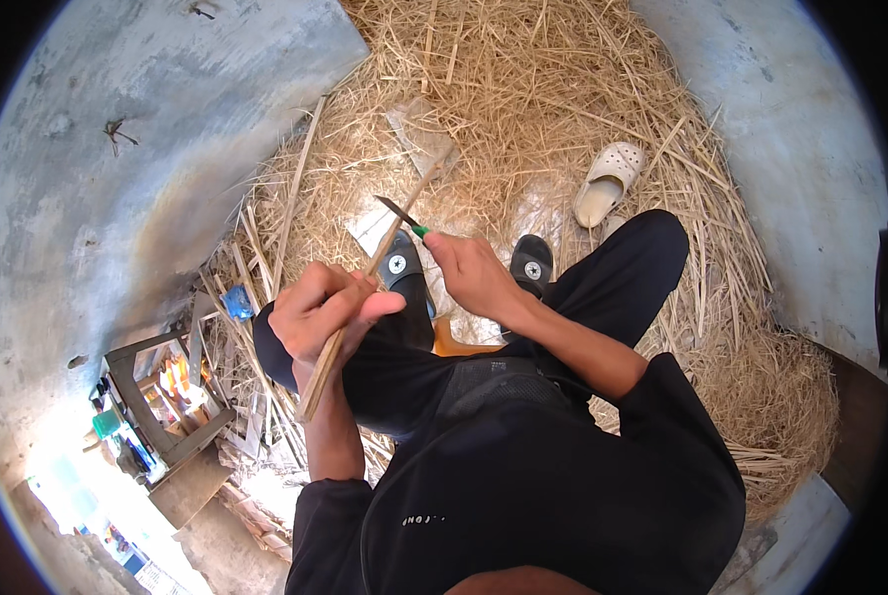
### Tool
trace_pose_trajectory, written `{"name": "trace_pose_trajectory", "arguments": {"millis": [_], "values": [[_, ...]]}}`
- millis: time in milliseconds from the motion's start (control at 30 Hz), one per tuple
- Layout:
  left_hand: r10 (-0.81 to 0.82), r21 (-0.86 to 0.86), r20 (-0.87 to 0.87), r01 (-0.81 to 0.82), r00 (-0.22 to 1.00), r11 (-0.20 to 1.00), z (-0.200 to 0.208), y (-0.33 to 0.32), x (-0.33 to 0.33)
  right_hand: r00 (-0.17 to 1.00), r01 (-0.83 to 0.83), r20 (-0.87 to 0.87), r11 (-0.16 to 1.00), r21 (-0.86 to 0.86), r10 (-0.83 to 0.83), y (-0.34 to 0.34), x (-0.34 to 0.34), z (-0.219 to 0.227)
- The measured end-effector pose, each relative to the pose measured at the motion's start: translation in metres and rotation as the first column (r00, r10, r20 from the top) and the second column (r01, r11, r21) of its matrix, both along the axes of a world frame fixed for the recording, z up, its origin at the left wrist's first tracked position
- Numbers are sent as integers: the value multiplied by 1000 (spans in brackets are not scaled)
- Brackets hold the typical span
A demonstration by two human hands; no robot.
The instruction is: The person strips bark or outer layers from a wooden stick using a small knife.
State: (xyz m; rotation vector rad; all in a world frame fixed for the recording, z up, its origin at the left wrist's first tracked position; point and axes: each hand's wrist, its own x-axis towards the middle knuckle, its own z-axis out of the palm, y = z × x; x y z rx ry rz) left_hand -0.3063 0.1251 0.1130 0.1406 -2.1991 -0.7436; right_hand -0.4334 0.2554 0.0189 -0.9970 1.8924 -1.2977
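My left hand [327, 309] is closed round a long, thin wooden strip [325, 377], which looks like split bamboo. The strip slants from near my left forearm up and away to the right, past my feet. In my right hand [474, 276] is a knife [397, 212] with a green handle, its dark blade pointing up and left. The blade lies across the strip, beyond my left fist. Whether its edge bites into the wood cannot be made out. My right fingers wrap the handle and hide most of it.
Pale shavings [553, 89] cover the floor in a thick layer. A cream clog [608, 185] lies at the right, beyond my knee. Black sandals [531, 260] are on my feet. Bluish walls [166, 129] rise on both sides. A wooden frame [201, 436] stands at the lower left among loose strips.
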Motion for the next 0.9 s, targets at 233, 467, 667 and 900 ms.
{"name": "trace_pose_trajectory", "arguments": {"millis": [233,467,667,900], "values": [[70,-12,46,-70,996,997,6,-1,11,953,79,-298,994,79,-52,-18,6,-27],[-7,-41,65,10,998,999,-1,11,2,926,141,-376,924,357,4,47,-13,-121],[25,7,28,-25,999,1000,4,7,-1,990,112,-90,993,43,-108,5,4,-28],[-1,0,7,1,1000,1000,-3,8,1,960,141,-273,942,304,-56,-10,-38,-109]]}}
